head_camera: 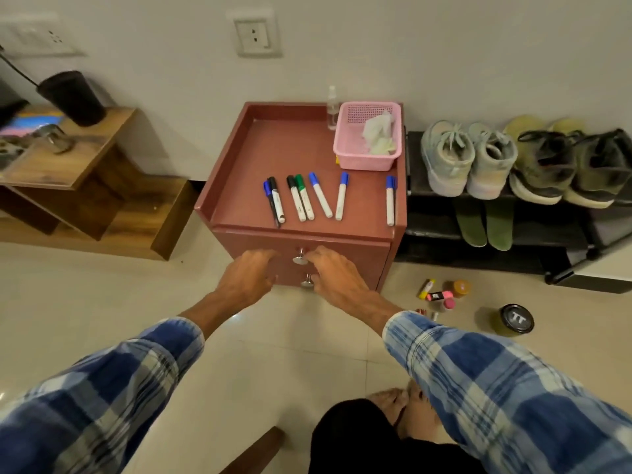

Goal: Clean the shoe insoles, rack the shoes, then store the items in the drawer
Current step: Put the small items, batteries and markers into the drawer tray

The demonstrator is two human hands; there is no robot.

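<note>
Nearest the camera, two arms in blue plaid sleeves reach forward over a pale tiled floor (102,295), with bare feet (407,408) below. The left hand (248,277) and right hand (337,273) are at the front of a small reddish-brown drawer unit (349,258); the right hand's fingers curl beside the upper metal knob (300,257), just above the lower knob (307,281), though whether they grip it I cannot tell. The left hand is loosely curled and holds nothing visible.

On the floor to the right lie small bottles and tubes (441,295) and a dark-lidded jar (514,319).

The unit's top serves as a table (260,148), carrying a row of markers (307,196) near its front edge, and behind them a pink basket (367,135) holding crumpled wipes, with a clear spray bottle (331,107) just beside it.

To the right, a black shoe rack (444,196) holds pale sneakers (468,159) and dark olive sneakers (567,169) on top, with green insoles (484,222) on the shelf beneath. To the left stands a wooden stepped shelf (85,159) with a black cup (73,97). A white wall with sockets (256,32) closes the room.
</note>
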